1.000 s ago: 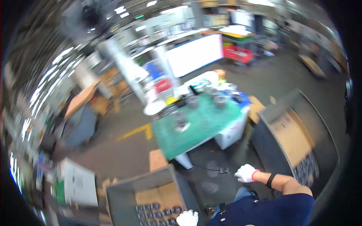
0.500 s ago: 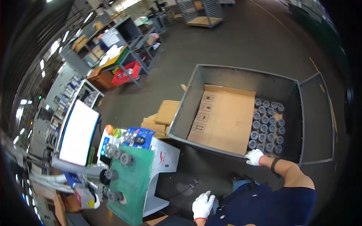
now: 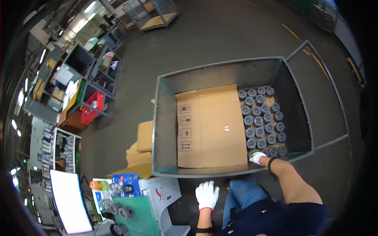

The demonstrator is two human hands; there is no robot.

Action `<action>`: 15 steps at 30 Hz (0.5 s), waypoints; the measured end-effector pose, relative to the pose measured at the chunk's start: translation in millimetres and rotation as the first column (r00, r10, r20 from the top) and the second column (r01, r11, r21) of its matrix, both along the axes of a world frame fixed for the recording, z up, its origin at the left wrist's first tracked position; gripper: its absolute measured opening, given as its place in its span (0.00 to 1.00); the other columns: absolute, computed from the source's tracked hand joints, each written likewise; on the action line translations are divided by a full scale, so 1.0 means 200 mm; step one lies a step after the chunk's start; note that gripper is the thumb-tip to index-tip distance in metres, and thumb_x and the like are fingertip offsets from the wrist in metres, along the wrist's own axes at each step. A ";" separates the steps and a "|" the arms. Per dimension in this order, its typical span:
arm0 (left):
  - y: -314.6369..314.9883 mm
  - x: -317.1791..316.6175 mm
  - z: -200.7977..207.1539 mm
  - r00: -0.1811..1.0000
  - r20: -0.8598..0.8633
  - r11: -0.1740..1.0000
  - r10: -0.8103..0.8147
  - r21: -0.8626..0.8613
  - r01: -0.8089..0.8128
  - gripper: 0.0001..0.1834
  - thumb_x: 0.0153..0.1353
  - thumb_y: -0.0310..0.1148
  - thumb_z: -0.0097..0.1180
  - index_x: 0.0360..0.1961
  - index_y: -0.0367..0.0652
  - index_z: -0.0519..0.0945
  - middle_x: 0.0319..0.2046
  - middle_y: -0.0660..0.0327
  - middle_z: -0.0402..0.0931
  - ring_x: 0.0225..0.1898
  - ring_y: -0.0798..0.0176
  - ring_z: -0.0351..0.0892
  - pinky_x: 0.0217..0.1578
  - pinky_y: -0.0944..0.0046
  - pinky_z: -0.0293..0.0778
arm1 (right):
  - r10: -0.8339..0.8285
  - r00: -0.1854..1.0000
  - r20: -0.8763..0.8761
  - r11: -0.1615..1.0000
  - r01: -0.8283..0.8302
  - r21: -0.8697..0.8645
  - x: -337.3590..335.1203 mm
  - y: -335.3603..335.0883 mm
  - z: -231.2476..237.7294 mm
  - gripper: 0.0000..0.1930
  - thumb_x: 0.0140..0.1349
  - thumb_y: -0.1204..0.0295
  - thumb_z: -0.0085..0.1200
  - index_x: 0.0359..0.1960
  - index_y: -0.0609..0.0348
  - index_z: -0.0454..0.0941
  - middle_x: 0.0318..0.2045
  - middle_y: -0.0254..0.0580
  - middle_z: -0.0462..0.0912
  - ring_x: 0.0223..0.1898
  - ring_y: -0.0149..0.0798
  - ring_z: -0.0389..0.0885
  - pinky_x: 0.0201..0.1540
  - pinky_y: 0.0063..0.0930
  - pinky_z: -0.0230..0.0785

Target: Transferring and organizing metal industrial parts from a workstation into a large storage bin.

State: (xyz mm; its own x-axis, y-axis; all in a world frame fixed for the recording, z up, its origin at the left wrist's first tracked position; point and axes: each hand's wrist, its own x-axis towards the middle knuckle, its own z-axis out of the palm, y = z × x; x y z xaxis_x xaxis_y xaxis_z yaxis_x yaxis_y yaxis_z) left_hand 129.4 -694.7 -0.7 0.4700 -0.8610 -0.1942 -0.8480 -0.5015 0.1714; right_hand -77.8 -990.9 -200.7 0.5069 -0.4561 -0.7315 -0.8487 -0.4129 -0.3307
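My right hand (image 3: 257, 157), in a white glove, reaches over the near wall of a large grey metal bin (image 3: 204, 174). Its fingers are closed around a grey cylindrical part (image 3: 251, 153) at the near left corner of the rows, the part mostly covered by the glove. Several like grey cylindrical parts (image 3: 258, 121), each with a round recess on top, stand upright beside it. My left hand (image 3: 207, 195), also gloved, hangs outside the bin near its front wall, fingers spread and holding nothing.
Flat cardboard (image 3: 212, 129) lines the bin's left side. A workbench with a green mat (image 3: 138, 212) and more grey parts stands at the lower left, beside a bright monitor (image 3: 67, 200). Folded cardboard (image 3: 145, 135) leans by the bin. An open mesh gate (image 3: 327, 94) juts out right.
The view has swung, moving the bin left and the bench lower. My right hand has gone from the bin's near rim down to the parts. My left hand has come closer to the bin.
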 end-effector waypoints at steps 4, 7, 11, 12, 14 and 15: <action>-0.31 0.11 -0.34 0.992 0.001 0.992 -0.123 -0.012 0.123 0.21 0.64 0.51 0.57 0.49 0.48 0.84 0.46 0.57 0.84 0.53 0.50 0.79 0.56 0.48 0.71 | 0.137 0.989 -0.057 0.983 -0.129 0.127 -0.03 -0.10 -0.51 0.28 0.65 0.46 0.52 0.50 0.58 0.85 0.56 0.53 0.83 0.58 0.56 0.81 0.59 0.45 0.71; -0.29 0.12 -0.66 0.997 -0.046 0.998 0.058 -0.001 -0.058 0.18 0.61 0.52 0.61 0.41 0.51 0.88 0.39 0.58 0.87 0.43 0.52 0.86 0.48 0.48 0.77 | 0.080 0.996 -0.042 0.979 -0.071 0.189 0.12 -0.12 -0.67 0.30 0.64 0.45 0.54 0.56 0.57 0.82 0.60 0.52 0.81 0.60 0.55 0.80 0.59 0.46 0.72; -0.49 0.11 -0.70 0.948 0.051 0.947 0.315 0.040 -0.318 0.15 0.53 0.46 0.61 0.36 0.53 0.91 0.34 0.59 0.88 0.38 0.53 0.86 0.45 0.51 0.77 | -0.331 0.937 -0.115 0.800 0.343 0.493 0.11 -0.19 -0.77 0.34 0.61 0.50 0.64 0.66 0.54 0.75 0.63 0.49 0.79 0.59 0.52 0.80 0.57 0.44 0.72; -0.51 0.11 -0.70 0.943 0.038 0.941 0.331 0.059 -0.333 0.14 0.52 0.45 0.62 0.36 0.52 0.91 0.34 0.58 0.88 0.38 0.53 0.86 0.46 0.51 0.77 | -0.442 0.877 -0.187 0.702 0.468 0.537 0.14 -0.21 -0.81 0.35 0.61 0.52 0.66 0.67 0.54 0.73 0.64 0.48 0.79 0.59 0.50 0.81 0.57 0.43 0.72; -0.56 0.12 -0.59 0.943 0.007 0.936 0.333 0.119 -0.331 0.15 0.56 0.44 0.60 0.39 0.50 0.89 0.37 0.56 0.87 0.41 0.51 0.86 0.47 0.50 0.77 | -0.621 0.665 -0.415 0.467 0.739 0.486 0.27 -0.25 -0.84 0.37 0.59 0.56 0.70 0.69 0.53 0.72 0.63 0.47 0.79 0.58 0.47 0.80 0.57 0.41 0.72; -0.57 0.12 -0.54 0.946 0.000 0.932 0.325 0.170 -0.321 0.16 0.59 0.45 0.58 0.42 0.50 0.88 0.38 0.55 0.86 0.42 0.48 0.85 0.46 0.49 0.78 | -0.669 0.663 -0.336 0.464 0.726 0.508 0.31 -0.27 -0.83 0.37 0.59 0.56 0.71 0.68 0.56 0.72 0.61 0.48 0.80 0.58 0.43 0.79 0.59 0.40 0.70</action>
